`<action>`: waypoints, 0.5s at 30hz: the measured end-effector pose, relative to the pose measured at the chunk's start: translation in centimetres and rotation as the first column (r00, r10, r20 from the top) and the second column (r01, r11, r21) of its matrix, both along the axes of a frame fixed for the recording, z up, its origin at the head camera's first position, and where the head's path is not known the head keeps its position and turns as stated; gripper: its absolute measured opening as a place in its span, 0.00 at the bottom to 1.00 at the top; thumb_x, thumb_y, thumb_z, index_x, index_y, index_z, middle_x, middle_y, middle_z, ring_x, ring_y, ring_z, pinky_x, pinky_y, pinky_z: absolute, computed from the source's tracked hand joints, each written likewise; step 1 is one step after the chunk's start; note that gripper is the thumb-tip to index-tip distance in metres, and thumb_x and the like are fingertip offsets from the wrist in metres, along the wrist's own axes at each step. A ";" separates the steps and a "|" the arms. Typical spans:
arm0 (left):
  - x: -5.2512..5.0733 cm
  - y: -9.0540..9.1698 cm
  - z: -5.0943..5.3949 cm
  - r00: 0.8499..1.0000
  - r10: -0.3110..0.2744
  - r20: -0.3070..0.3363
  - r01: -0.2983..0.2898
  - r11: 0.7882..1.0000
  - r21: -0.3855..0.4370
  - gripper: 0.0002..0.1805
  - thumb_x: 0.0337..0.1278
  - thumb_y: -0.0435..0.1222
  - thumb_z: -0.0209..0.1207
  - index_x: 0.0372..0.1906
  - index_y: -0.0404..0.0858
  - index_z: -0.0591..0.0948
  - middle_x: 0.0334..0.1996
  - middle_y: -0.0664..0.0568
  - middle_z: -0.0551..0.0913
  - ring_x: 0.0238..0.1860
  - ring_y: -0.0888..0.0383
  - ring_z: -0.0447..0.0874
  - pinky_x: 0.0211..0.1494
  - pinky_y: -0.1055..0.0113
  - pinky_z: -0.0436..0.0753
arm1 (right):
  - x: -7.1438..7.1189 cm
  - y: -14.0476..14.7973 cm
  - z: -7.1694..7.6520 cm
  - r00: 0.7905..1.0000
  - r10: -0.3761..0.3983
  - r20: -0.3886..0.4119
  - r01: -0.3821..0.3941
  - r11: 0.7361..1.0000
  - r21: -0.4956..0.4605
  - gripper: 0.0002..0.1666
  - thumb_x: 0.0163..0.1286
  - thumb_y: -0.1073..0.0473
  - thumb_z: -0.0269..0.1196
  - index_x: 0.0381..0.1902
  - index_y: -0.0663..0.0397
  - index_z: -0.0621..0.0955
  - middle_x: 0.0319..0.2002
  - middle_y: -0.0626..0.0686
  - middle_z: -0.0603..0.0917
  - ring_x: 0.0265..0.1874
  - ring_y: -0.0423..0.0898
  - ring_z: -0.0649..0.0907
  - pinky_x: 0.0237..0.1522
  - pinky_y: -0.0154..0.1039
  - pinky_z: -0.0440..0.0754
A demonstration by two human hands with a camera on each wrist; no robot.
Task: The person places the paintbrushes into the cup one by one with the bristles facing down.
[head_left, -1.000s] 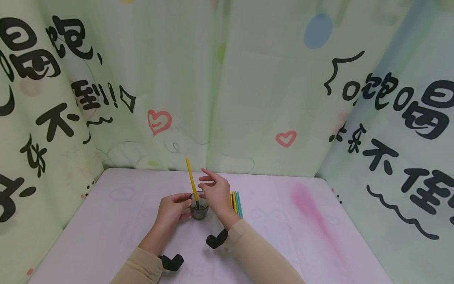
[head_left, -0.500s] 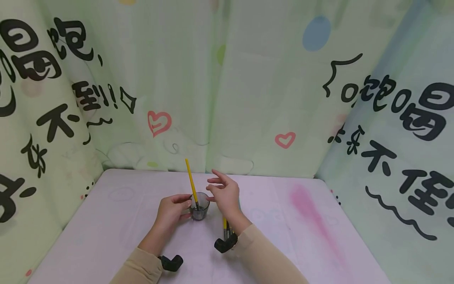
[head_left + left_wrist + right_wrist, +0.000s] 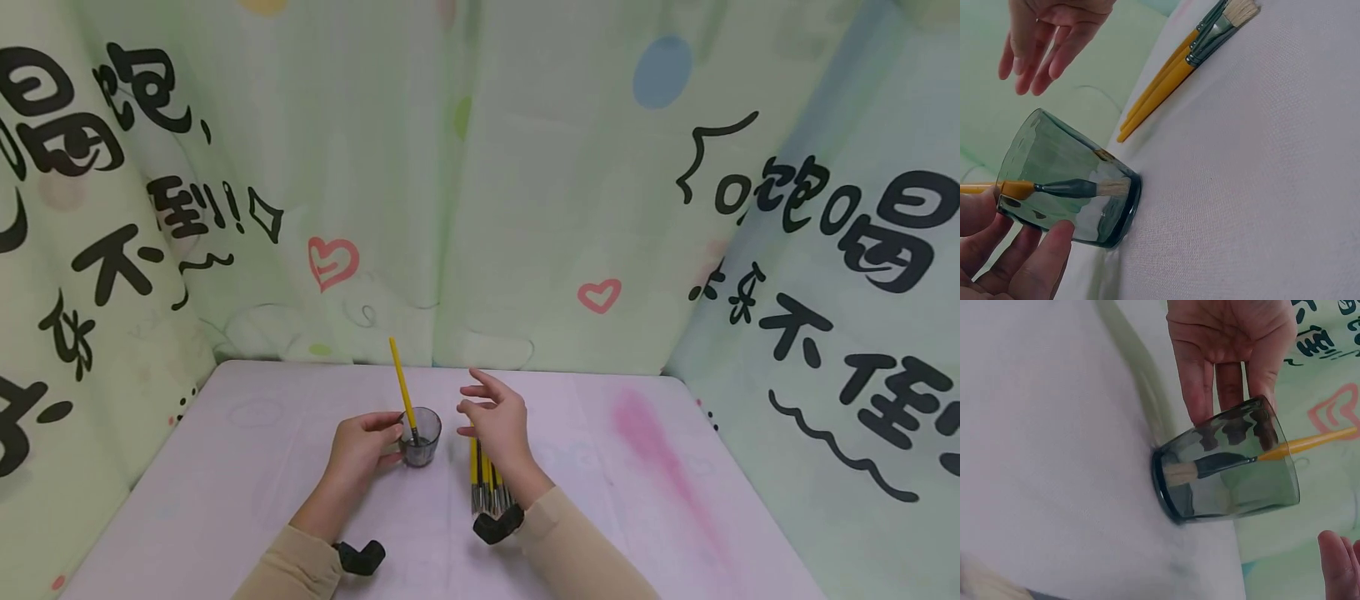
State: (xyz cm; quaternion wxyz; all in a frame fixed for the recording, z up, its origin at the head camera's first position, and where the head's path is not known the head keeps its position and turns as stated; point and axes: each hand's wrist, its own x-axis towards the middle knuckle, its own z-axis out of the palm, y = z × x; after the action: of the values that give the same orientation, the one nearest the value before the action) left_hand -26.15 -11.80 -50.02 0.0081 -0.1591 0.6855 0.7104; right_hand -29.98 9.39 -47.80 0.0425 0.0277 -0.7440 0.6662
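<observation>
A clear, dark-tinted glass [image 3: 427,442] stands upright on the table, gripped at its left side by my left hand [image 3: 362,443]. One yellow-handled paintbrush [image 3: 401,379] leans inside it, bristles down on the glass bottom. In the left wrist view, fingers and thumb wrap the glass wall beside the brush handle [image 3: 979,187]. Held apart from the glass, to its right, my right hand [image 3: 501,425] has loosely extended fingers and nothing in them. Beneath that hand and wrist lie several more paintbrushes [image 3: 483,487], bristles toward me; their far ends are partly hidden.
A pale pink cloth covers the table [image 3: 262,483], with a bright pink streak [image 3: 652,433] at the right. Light green curtains [image 3: 525,208] with black lettering and hearts surround the back and sides. Black wrist-camera mounts [image 3: 362,558] sit low on both wrists.
My right hand has moved away from the glass, rightward and slightly nearer to me, over the lying brushes. My left hand keeps its hold, and the brush stays leaning in the glass.
</observation>
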 end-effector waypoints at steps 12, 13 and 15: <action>0.0 -0.1 -0.2 1.000 -0.006 0.003 0.006 1.000 0.000 0.17 0.71 0.29 0.66 0.60 0.29 0.86 0.54 0.37 0.86 0.49 0.51 0.87 0.51 0.51 0.95 | -0.1 2.6 -1.4 0.998 -0.052 0.043 0.051 0.998 0.025 0.33 0.72 0.69 0.68 0.72 0.42 0.82 0.56 0.62 0.88 0.46 0.61 0.91 0.39 0.57 0.95; 0.0 -0.1 -0.3 1.000 -0.004 0.005 0.004 1.000 0.000 0.17 0.71 0.29 0.66 0.60 0.29 0.86 0.54 0.38 0.86 0.49 0.51 0.87 0.51 0.51 0.95 | -0.1 2.8 -1.5 0.997 -0.055 0.047 0.053 0.998 0.031 0.33 0.72 0.68 0.68 0.72 0.42 0.81 0.56 0.62 0.88 0.46 0.61 0.91 0.40 0.57 0.95; -0.1 -0.1 -0.2 1.000 -0.002 0.003 0.002 1.000 0.000 0.17 0.71 0.29 0.66 0.60 0.29 0.86 0.54 0.38 0.86 0.49 0.51 0.87 0.50 0.52 0.95 | -0.2 3.1 -1.6 0.996 -0.067 0.059 0.064 0.997 0.046 0.33 0.72 0.67 0.69 0.72 0.41 0.82 0.55 0.61 0.89 0.45 0.58 0.91 0.40 0.56 0.95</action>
State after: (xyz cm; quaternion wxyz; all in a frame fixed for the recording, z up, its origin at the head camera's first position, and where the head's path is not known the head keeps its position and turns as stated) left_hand -26.22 -11.91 -50.25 0.0097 -0.1596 0.6856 0.7102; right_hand -30.21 12.49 -49.42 0.0411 -0.0161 -0.7600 0.6484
